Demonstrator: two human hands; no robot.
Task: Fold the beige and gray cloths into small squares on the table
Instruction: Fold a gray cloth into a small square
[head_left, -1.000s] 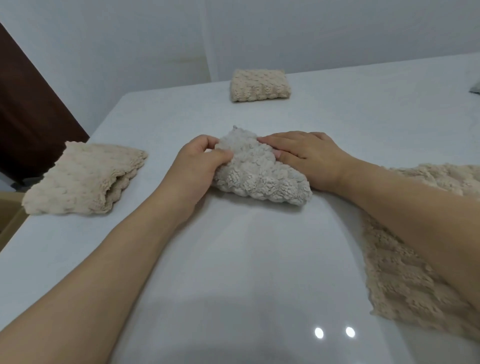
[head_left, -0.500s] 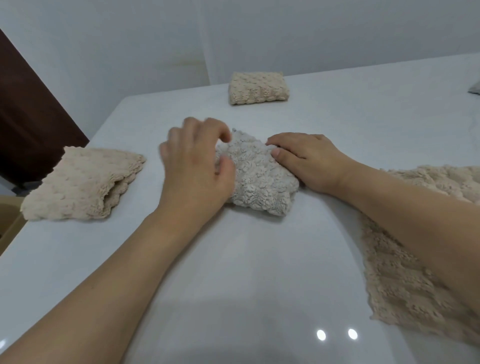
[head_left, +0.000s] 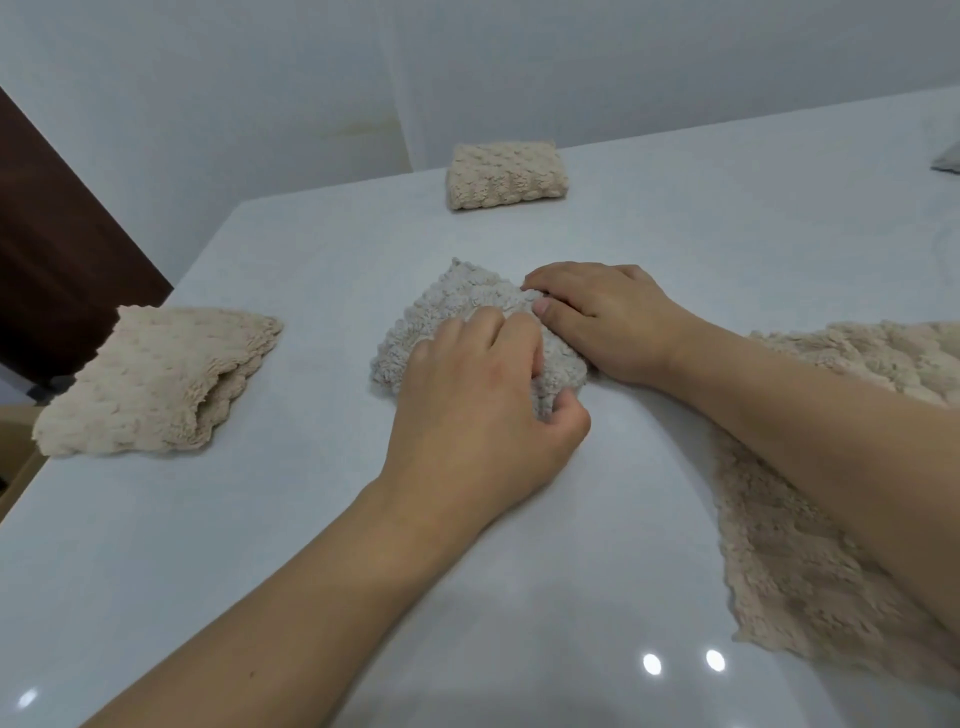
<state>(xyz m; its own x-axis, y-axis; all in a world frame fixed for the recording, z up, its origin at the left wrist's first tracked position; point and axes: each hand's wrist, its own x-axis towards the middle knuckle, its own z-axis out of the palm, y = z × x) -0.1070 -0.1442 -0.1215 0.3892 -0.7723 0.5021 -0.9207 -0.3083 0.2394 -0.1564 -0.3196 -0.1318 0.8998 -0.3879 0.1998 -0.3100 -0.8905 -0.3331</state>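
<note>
Landmark for all positions: the gray cloth (head_left: 441, 317), folded small, lying on the white table (head_left: 727, 234) near its middle.

Well to the left of the gray cloth, by the table's left edge, lies a loosely folded beige cloth (head_left: 150, 379), its layered edges facing right. Beyond the gray cloth, toward the table's far edge, sits a compact folded beige cloth (head_left: 506, 175).

The left hand (head_left: 478, 410) lies over the near side of the gray cloth, fingers curled onto its top and thumb tucked against its near right corner, pinching the fabric. The right hand (head_left: 602, 317) rests on the cloth's right side, fingers bent and pressing down, thumb against the fabric; whether it grips cannot be told.

To the right of the gray cloth an unfolded beige cloth (head_left: 779, 561) lies spread, partly under the right forearm.
</note>
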